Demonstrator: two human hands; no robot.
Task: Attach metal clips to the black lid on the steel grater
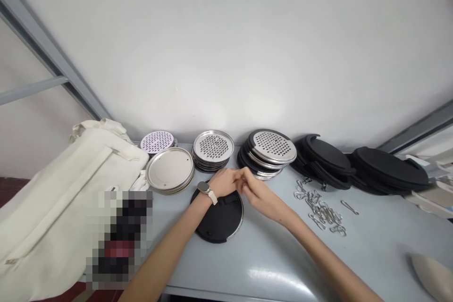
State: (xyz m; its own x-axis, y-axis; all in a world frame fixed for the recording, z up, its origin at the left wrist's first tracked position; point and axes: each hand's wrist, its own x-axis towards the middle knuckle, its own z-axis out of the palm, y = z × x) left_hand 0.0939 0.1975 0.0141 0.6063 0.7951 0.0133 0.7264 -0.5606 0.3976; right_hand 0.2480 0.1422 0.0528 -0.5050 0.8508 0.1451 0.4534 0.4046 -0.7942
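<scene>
Both of my hands meet above a round black disc [219, 222] with a thin metal edge showing at its lower right, lying on the table. My left hand [224, 182], with a watch [207, 192] on its wrist, reaches over the disc's far side, fingers bent toward the right hand. My right hand [255, 193] touches the left fingertips, its thumb and fingers pinched together. Whatever lies between the fingers is too small or hidden. Just beyond my hands stand a stack of perforated metal grater discs [213, 147] and a stack of grater discs with black rims [272, 146].
Plain metal discs [170, 168] and a purple perforated disc [157, 142] are at left, beside a cream bag [71, 198]. Black round parts [325, 155] and more black discs [389, 167] stand at right. Loose wire clips [320, 207] lie before them on the grey table [283, 255].
</scene>
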